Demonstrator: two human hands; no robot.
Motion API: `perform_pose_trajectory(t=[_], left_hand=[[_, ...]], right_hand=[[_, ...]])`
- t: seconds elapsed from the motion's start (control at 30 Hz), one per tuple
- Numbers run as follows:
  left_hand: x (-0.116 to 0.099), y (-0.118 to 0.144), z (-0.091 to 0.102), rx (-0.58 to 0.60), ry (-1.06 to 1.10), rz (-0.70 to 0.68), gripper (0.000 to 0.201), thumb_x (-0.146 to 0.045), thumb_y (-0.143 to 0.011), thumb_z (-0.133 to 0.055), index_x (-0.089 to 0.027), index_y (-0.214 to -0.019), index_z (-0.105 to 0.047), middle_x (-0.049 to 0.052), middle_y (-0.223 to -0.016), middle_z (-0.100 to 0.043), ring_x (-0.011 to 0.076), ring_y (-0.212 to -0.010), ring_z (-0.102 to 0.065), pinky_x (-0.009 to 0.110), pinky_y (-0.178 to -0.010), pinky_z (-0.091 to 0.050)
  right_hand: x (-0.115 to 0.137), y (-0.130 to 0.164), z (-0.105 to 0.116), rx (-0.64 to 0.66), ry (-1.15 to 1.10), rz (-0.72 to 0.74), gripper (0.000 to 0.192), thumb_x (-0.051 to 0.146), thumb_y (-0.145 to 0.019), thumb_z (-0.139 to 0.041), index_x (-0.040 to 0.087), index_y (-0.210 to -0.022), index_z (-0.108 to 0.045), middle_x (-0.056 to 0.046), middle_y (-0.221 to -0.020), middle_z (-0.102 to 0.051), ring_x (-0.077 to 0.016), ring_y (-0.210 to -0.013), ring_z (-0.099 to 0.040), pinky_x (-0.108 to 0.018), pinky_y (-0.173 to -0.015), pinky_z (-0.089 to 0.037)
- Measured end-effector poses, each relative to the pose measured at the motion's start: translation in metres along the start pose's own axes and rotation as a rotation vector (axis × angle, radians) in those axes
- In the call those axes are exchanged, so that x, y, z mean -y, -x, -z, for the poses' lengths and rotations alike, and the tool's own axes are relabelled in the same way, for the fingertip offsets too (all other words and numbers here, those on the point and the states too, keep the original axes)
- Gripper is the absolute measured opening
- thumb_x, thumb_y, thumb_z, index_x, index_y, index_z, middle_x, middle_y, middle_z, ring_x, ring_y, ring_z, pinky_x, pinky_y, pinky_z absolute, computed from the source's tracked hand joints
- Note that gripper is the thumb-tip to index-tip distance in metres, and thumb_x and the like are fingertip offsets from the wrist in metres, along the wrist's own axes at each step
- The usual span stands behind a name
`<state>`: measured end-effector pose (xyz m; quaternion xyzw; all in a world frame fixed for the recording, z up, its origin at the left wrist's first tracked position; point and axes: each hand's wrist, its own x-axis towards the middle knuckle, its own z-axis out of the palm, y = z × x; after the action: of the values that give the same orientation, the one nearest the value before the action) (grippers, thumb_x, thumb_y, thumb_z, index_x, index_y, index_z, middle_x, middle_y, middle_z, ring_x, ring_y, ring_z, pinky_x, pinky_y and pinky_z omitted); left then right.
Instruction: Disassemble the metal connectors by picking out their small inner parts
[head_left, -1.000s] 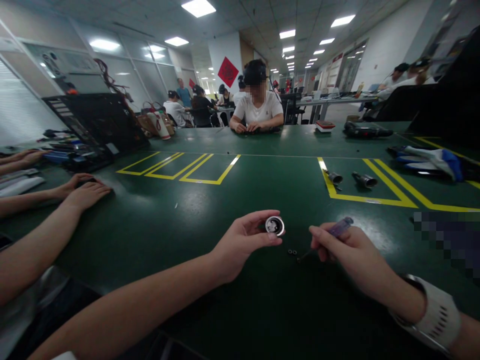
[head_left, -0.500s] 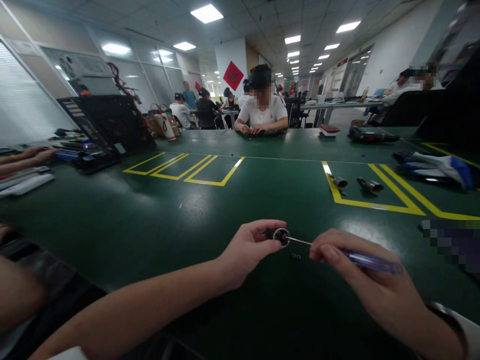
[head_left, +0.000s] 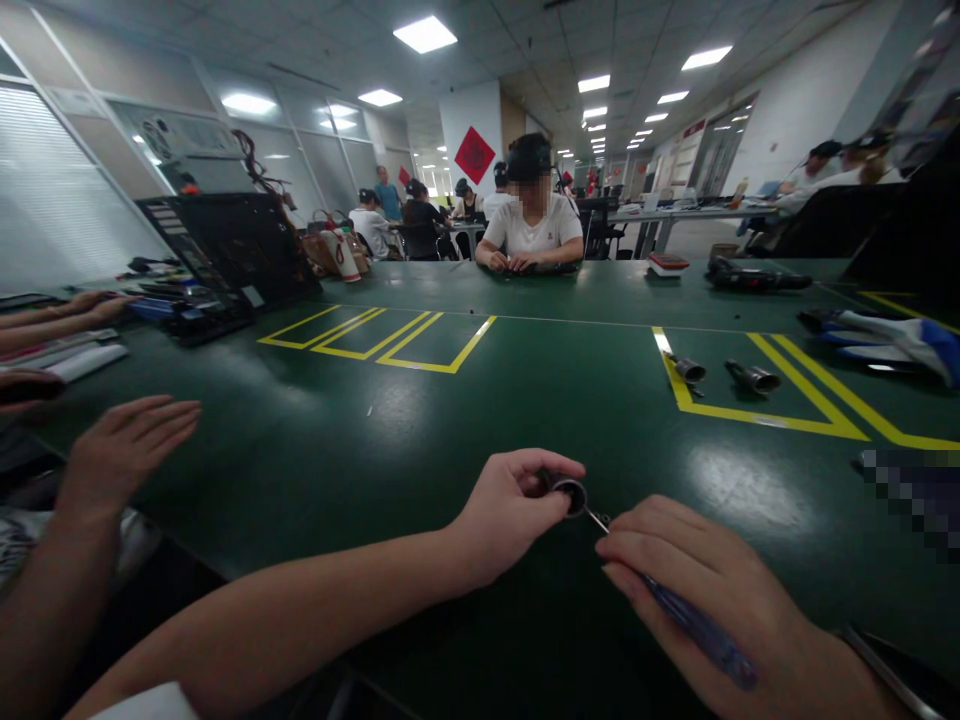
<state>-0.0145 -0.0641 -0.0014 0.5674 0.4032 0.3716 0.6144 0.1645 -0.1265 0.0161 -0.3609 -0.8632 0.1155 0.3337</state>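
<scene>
My left hand [head_left: 517, 515] is closed around a small cup-shaped metal part [head_left: 574, 497], its round open end facing right. A screwdriver with a clear purple handle [head_left: 705, 635] is gripped in my right hand [head_left: 697, 560]. Its thin shaft slants up to the rim of the metal part; whether the tip is inside I cannot tell. Just behind the shaft lies a tiny dark ring [head_left: 604, 518], partly hidden. Farther back on the green table [head_left: 420, 430], two similar metal parts, one on the left [head_left: 688, 370] and one on the right [head_left: 756, 379], lie within yellow tape.
Another person's hand [head_left: 131, 450] reaches over the table's left edge. Blue and white gloves [head_left: 892, 335] lie at the right, near a black tool [head_left: 754, 274]. A black equipment case [head_left: 225, 240] stands back left. A person in a white shirt [head_left: 536, 235] sits opposite.
The screwdriver's handle has swung down toward me, its shaft now steeper. My right hand has turned over with it. Another person's hand has come into view at the left.
</scene>
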Motion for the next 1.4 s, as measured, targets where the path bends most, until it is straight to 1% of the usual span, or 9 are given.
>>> perform_pose_trajectory(t=[0.23,0.47,0.63,0.73,0.83,0.93,1.0,1.23,1.4], left_hand=[[0.001,-0.001,-0.001,-0.023,0.003,0.009,0.028,-0.010,-0.067,-0.061,-0.012,-0.095,-0.066,0.007,-0.089,-0.070,0.0184,-0.084,-0.067,0.036,-0.082,-0.051],[-0.002,0.000,-0.002,-0.030,0.022,0.028,0.028,-0.009,-0.065,-0.061,-0.012,-0.093,-0.067,0.007,-0.089,-0.070,0.0183,-0.084,-0.066,0.031,-0.079,-0.051],[0.001,-0.001,0.000,-0.009,0.027,0.030,0.025,-0.008,-0.066,-0.061,-0.013,-0.089,-0.068,0.006,-0.088,-0.070,0.0177,-0.082,-0.066,0.031,-0.080,-0.051],[0.002,-0.002,0.001,0.002,0.012,0.026,0.024,-0.008,-0.068,-0.060,-0.014,-0.090,-0.067,0.006,-0.090,-0.069,0.0181,-0.084,-0.066,0.033,-0.081,-0.050],[-0.001,-0.002,0.002,0.002,-0.008,0.045,0.023,-0.010,-0.071,-0.060,-0.014,-0.092,-0.066,0.007,-0.095,-0.068,0.0190,-0.087,-0.065,0.036,-0.083,-0.050],[-0.006,-0.002,0.003,-0.007,-0.008,0.085,0.027,-0.010,-0.071,-0.062,-0.014,-0.098,-0.064,0.007,-0.096,-0.067,0.0194,-0.092,-0.063,0.037,-0.087,-0.049],[-0.008,-0.002,0.004,-0.018,0.008,0.115,0.029,-0.009,-0.071,-0.061,-0.014,-0.099,-0.063,0.007,-0.096,-0.066,0.0193,-0.094,-0.062,0.037,-0.088,-0.048],[-0.012,-0.002,0.004,-0.014,0.042,0.161,0.030,-0.005,-0.071,-0.058,-0.014,-0.099,-0.063,0.007,-0.097,-0.065,0.0186,-0.095,-0.062,0.036,-0.089,-0.048],[-0.013,-0.002,0.002,-0.027,0.068,0.158,0.029,-0.004,-0.069,-0.060,-0.014,-0.096,-0.065,0.007,-0.096,-0.066,0.0192,-0.094,-0.062,0.035,-0.085,-0.050]], right_hand=[[0.006,-0.001,0.001,-0.055,0.043,0.055,0.016,0.014,-0.080,-0.053,0.023,-0.091,-0.062,-0.007,-0.083,-0.068,-0.0198,-0.073,-0.064,-0.030,-0.063,-0.055],[0.005,-0.004,-0.002,-0.111,0.040,0.091,0.017,0.009,-0.080,-0.049,0.018,-0.088,-0.060,-0.006,-0.077,-0.066,-0.0162,-0.069,-0.062,-0.027,-0.061,-0.055],[0.006,-0.001,-0.001,-0.112,-0.009,0.063,0.015,0.009,-0.080,-0.051,0.018,-0.089,-0.059,-0.005,-0.079,-0.065,-0.0151,-0.071,-0.062,-0.025,-0.064,-0.053],[-0.001,0.002,0.002,-0.216,-0.133,-0.052,0.012,0.014,-0.083,-0.051,0.021,-0.081,-0.061,-0.002,-0.074,-0.064,-0.0146,-0.071,-0.061,-0.026,-0.068,-0.051],[-0.017,0.000,0.004,-0.391,-0.362,-0.324,0.022,0.028,-0.085,-0.051,0.022,-0.066,-0.061,0.000,-0.060,-0.060,-0.0156,-0.065,-0.060,-0.030,-0.072,-0.049],[-0.035,-0.005,0.001,-0.449,-0.647,-0.690,0.031,0.042,-0.078,-0.057,0.020,-0.057,-0.059,0.000,-0.051,-0.056,-0.0158,-0.054,-0.055,-0.029,-0.054,-0.046],[-0.042,-0.008,-0.001,-0.430,-0.741,-0.832,0.032,0.045,-0.073,-0.062,0.018,-0.055,-0.058,-0.001,-0.050,-0.055,-0.0154,-0.052,-0.053,-0.027,-0.050,-0.042],[-0.046,-0.008,-0.007,-0.362,-0.728,-0.880,0.032,0.047,-0.072,-0.062,0.017,-0.061,-0.060,-0.001,-0.058,-0.058,-0.0134,-0.053,-0.052,-0.026,-0.051,-0.040],[-0.044,-0.006,-0.006,-0.190,-0.436,-0.758,0.036,0.047,-0.080,-0.050,0.018,-0.062,-0.060,-0.002,-0.055,-0.058,-0.0162,-0.053,-0.055,-0.029,-0.050,-0.043]])
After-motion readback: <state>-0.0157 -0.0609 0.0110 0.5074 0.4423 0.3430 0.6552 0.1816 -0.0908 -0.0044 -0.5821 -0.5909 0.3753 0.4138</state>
